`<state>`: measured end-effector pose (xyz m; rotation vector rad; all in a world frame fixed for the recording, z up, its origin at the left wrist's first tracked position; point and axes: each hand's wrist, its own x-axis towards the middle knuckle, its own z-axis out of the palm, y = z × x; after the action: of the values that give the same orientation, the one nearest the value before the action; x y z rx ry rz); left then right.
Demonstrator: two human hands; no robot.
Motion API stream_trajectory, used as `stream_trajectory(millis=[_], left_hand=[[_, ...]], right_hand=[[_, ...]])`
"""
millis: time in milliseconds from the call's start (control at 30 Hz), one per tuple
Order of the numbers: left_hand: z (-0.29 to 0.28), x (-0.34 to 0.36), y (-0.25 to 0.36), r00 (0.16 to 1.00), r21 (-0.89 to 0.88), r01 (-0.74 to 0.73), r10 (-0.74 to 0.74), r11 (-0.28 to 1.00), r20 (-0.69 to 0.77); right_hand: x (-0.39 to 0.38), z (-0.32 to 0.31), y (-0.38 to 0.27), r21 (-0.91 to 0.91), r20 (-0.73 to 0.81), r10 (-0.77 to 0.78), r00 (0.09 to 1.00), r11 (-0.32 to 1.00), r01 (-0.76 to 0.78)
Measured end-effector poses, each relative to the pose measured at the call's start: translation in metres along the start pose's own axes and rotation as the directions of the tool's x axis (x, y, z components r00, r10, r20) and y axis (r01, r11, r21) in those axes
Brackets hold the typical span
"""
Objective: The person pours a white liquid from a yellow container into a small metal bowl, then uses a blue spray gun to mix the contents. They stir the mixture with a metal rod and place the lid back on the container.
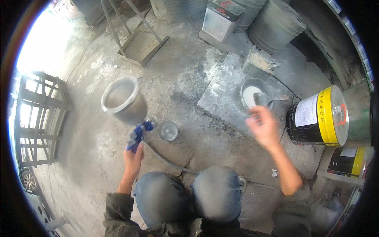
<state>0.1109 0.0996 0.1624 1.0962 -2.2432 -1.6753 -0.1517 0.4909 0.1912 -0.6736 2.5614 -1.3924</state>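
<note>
My left hand (133, 158) is closed around the handle of a blue spray gun (136, 136), held above the floor. A large grey cup (128, 104) with an open top sits tilted on the gun, and a grey hose (164, 160) runs from it toward my knees. Beside the gun, a round, shallow lid (168, 131) lies on the floor. My right hand (262, 124), slightly blurred, is just in front of a bowl (246, 85) of white liquid. Its fingers are loosely bent and apart, with nothing visible in them. A flat brush (266, 98) rests across the bowl's near rim, bristles over the liquid.
To my right stands a black and yellow bucket (333, 118), with another bucket (349, 162) lower down. Behind the bowl are a small crusted box (258, 63), a metal can (222, 23) and drums (274, 27). A metal frame (144, 49) and a slatted rack (41, 114) stand further left.
</note>
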Motion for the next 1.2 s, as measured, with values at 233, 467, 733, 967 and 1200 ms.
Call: stream_trajectory(millis=[233, 467, 733, 967, 1200], left_hand=[[-0.090, -0.082, -0.075, 0.971, -0.455, 0.089, -0.179, 0.886, -0.160], [-0.105, -0.101, -0.080, 0.950, -0.517, 0.051, -0.201, 0.855, -0.238], [-0.059, -0.034, -0.078, 0.994, -0.422, 0.050, -0.088, 0.905, -0.071], [0.017, 0.003, -0.050, 0.988, -0.296, 0.057, -0.012, 0.954, 0.153], [0.084, 0.031, -0.009, 0.966, -0.128, -0.113, 0.139, 0.985, 0.217]], right_hand=[[0.026, 0.241, 0.014, -0.210, 0.675, -0.163, 0.720, 0.892, 0.399], [0.044, 0.327, 0.018, -0.183, 0.698, -0.261, 0.666, 0.835, 0.519], [0.032, 0.181, -0.023, -0.353, 0.536, 0.043, 0.843, 0.919, 0.177], [0.083, -0.017, -0.045, -0.834, 0.051, 0.205, 0.977, 0.547, -0.071], [0.007, -0.055, -0.023, -0.812, -0.078, 0.203, 0.976, 0.556, -0.180]])
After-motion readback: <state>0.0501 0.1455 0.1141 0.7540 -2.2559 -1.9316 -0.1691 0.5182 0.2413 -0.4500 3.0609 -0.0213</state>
